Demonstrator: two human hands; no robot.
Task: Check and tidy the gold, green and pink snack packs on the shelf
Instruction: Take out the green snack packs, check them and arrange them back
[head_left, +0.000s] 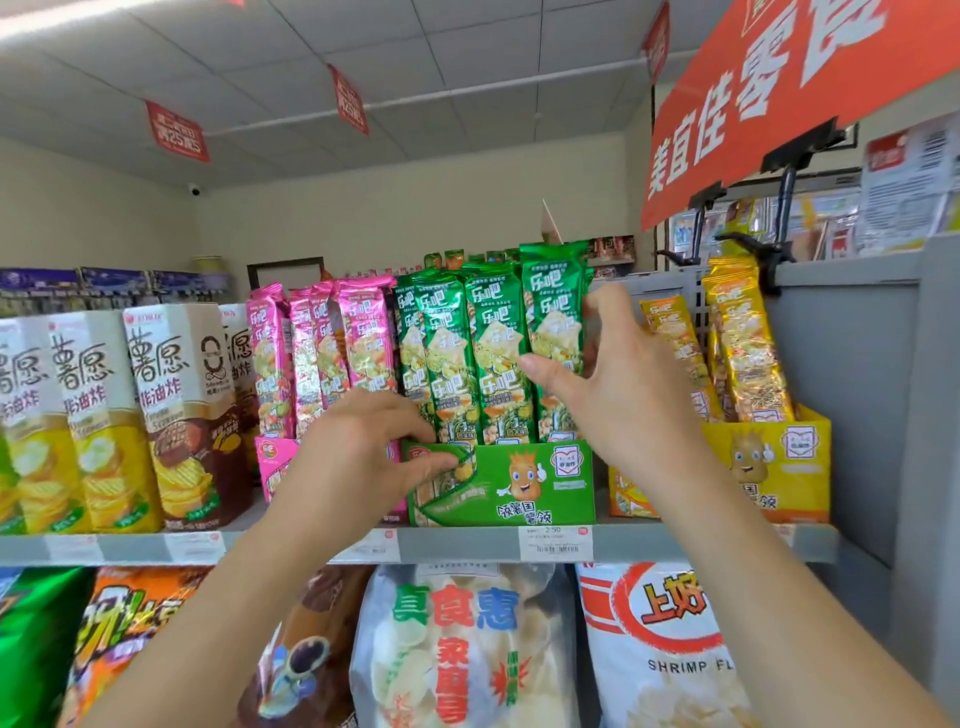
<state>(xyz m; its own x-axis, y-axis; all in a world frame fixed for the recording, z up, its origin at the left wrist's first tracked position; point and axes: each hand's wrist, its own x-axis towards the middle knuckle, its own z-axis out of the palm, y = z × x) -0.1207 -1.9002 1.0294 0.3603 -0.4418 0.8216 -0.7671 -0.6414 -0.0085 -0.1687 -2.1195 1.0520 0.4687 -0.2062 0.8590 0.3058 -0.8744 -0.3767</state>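
Note:
Tall green snack packs (470, 343) stand upright in a green display box (524, 483) on the shelf. Pink packs (340, 343) stand in a pink box to its left, gold packs (740, 338) in a yellow box (779, 462) to its right. My right hand (618, 384) pinches the rightmost green pack (553, 306), thumb on its front, fingers behind its right edge. My left hand (358, 447) grips the green box's left front corner, thumb on its face.
Beige and brown snack cartons (182, 410) stand left of the pink packs. Large crisp bags (457, 649) fill the shelf below. The shelf edge (467, 543) carries price tags. A grey end panel (852, 389) and an orange sign (769, 98) are at the right.

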